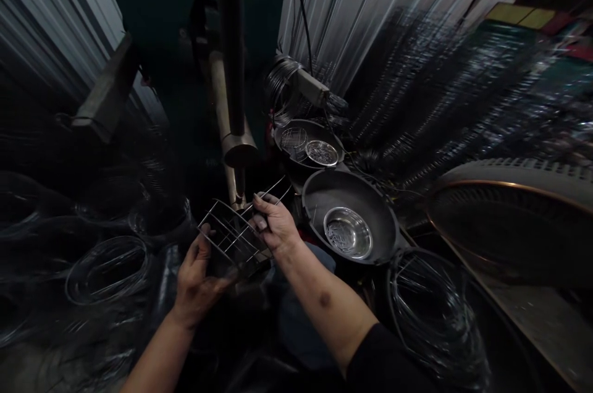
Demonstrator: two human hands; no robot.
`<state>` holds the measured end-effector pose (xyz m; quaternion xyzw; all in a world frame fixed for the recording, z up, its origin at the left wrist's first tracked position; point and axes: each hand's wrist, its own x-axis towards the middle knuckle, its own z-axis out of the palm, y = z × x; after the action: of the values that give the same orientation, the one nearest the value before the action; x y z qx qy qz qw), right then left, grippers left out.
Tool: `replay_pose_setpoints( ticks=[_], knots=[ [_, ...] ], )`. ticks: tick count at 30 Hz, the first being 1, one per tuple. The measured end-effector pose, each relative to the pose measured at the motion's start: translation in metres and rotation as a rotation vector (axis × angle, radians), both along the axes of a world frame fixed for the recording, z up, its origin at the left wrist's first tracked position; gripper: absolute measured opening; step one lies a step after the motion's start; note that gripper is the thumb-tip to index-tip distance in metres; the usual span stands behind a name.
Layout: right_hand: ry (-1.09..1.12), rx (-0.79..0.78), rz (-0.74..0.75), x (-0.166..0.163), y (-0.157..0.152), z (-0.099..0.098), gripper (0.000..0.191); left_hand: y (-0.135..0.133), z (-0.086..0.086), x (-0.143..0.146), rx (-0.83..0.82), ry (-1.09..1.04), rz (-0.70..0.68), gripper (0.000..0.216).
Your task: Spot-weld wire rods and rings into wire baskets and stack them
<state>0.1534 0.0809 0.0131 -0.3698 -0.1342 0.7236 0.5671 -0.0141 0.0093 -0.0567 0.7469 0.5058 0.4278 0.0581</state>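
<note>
A small wire rack point(231, 231) of thin crossed metal rods is held tilted in front of the machine. My left hand point(198, 278) grips its left and lower edge, thumb up against the wires. My right hand point(273, 220) is closed around its right side, with a longer rod sticking out past the fingers. Just beyond the rack is the round metal post point(238, 149) of the machine, with a narrow tip below it. The fingers under the rack are partly hidden in shadow.
Right of my hands stands a dark pan point(315, 195) with a shiny steel bowl point(348, 232) of small metal pieces. Behind it another pan point(283, 126) holds a second bowl point(322, 153). Wire rings point(109, 269) lie left; bundled wire hoops point(435, 312) and a large round fan-like guard point(500, 186) stand right.
</note>
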Motion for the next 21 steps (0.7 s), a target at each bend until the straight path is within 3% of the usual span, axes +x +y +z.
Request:
replay_pose_setpoints(
  ticks=[16, 21],
  knots=[
    [-0.009, 0.095, 0.001, -0.003, 0.015, 0.0, 0.033, 0.028, -0.004, -0.007, 0.184, 0.025, -0.052, 0.093],
    [-0.008, 0.074, -0.013, -0.004, 0.023, 0.003, 0.028, 0.035, 0.0, -0.008, 0.153, 0.022, -0.058, 0.096]
  ],
)
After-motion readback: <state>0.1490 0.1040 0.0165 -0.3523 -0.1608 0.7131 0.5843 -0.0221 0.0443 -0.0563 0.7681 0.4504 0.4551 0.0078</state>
